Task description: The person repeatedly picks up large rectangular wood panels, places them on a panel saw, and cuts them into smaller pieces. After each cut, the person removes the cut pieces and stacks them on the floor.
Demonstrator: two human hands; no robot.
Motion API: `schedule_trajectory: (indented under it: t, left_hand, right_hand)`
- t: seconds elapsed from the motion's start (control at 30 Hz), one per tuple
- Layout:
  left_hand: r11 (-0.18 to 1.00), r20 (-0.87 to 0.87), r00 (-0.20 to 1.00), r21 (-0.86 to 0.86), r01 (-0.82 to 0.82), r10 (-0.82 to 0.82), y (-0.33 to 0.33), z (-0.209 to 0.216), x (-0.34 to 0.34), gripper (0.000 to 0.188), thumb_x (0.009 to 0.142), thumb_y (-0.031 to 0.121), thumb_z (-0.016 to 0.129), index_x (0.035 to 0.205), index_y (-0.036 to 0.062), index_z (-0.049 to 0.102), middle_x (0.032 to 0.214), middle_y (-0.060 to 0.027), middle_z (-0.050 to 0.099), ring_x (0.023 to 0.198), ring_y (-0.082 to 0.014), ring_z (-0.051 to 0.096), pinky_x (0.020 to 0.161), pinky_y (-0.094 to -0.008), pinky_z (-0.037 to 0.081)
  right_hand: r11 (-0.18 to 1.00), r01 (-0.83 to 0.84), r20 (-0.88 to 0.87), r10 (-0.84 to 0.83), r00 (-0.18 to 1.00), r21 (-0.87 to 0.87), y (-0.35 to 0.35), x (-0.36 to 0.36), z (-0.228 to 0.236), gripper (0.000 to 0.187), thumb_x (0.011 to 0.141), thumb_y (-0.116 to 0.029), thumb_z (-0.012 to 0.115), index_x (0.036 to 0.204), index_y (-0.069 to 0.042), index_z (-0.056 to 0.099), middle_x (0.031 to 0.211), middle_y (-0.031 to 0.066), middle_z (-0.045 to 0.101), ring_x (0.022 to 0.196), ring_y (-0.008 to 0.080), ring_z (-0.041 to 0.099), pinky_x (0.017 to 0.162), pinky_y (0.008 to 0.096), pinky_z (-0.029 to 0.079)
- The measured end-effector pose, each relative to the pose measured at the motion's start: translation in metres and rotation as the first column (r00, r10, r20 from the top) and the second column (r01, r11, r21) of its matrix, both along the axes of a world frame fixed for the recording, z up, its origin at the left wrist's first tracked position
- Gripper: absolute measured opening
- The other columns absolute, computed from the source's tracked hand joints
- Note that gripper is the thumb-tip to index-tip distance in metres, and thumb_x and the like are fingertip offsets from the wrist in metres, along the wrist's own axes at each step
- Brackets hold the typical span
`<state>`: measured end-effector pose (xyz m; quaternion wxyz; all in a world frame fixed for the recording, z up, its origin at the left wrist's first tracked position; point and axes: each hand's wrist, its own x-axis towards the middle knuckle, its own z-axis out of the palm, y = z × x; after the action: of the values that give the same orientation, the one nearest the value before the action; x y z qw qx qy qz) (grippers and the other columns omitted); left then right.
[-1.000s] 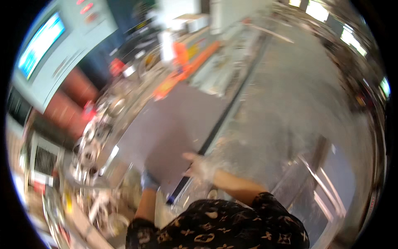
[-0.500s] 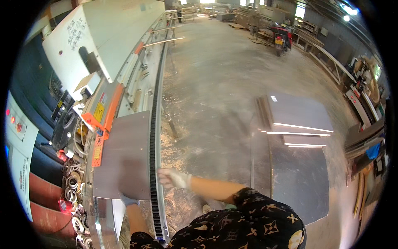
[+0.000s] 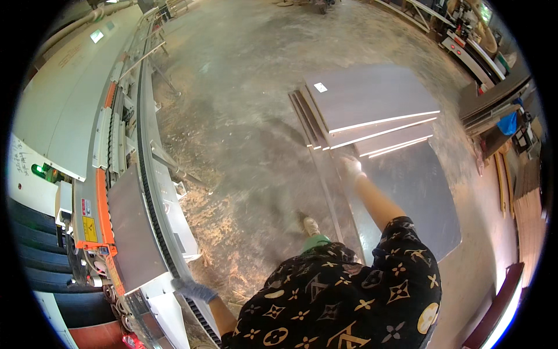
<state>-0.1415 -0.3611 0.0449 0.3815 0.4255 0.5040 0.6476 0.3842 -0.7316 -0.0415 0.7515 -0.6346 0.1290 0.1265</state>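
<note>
A grey-brown flat panel (image 3: 135, 230) lies on the bed of a long edge machine at my left, its outer side along the black conveyor track (image 3: 152, 212). By the panel's near corner, my left hand (image 3: 196, 290) in a grey glove rests at the track, fingers stretched out and holding nothing I can see. My right hand (image 3: 351, 168), in a white glove, reaches out to the near left edge of a stack of panels (image 3: 372, 96) with pale edges. Its fingers are blurred, so their grip is unclear.
A large dark board (image 3: 415, 198) lies under the stack at my right. The machine's orange guard strip (image 3: 103, 203) runs beside the panel. Sawdust (image 3: 212, 224) covers the floor by the machine's legs. More boards (image 3: 494, 107) stand at the far right.
My view has turned right. The panel has moved farther along the machine. My left hand has come off its near edge, and my right hand has swung from the track to the stack.
</note>
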Motion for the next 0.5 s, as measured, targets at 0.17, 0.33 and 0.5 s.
schedule_trajectory:
  t: [0.17,0.33,0.5]
  left_hand:
    - [0.915,0.064,0.947,-0.245,0.322,-0.316,-0.062,-0.007,0.097,0.042,0.093,0.007,0.042,0.134,0.0009,0.033,0.135,-0.0099,0.038,0.122,-0.0209,0.039,0.102,-0.0289,0.035]
    - [0.768,0.07,0.865,-0.429,0.476,-0.497,-0.09,-0.042,0.184,0.053,0.085,-0.004,0.051,0.135,0.0026,0.032,0.137,-0.01,0.036,0.119,-0.0234,0.043,0.098,-0.0336,0.039]
    - [0.781,-0.078,0.853,-0.452,0.432,-0.516,-0.1,-0.024,0.179,0.057,0.081,-0.003,0.057,0.132,0.0031,0.034,0.135,-0.0129,0.038,0.116,-0.023,0.043,0.094,-0.0322,0.041]
  right_hand:
    - [0.374,-0.096,0.076,0.418,0.905,-0.922,0.053,0.041,0.089,0.048,0.075,-0.035,0.065,0.117,-0.016,0.055,0.115,0.014,0.056,0.107,0.0292,0.052,0.092,0.0412,0.039]
    - [-0.066,0.267,0.167,0.633,0.756,-0.961,0.071,0.098,0.095,0.055,0.077,-0.046,0.057,0.126,-0.022,0.047,0.131,0.0112,0.046,0.124,0.031,0.037,0.105,0.0524,0.02]
    - [0.001,0.231,0.176,0.65,0.739,-0.973,0.038,0.066,0.089,0.051,0.081,-0.036,0.057,0.129,-0.023,0.046,0.133,0.0104,0.044,0.124,0.0323,0.037,0.106,0.0521,0.02]
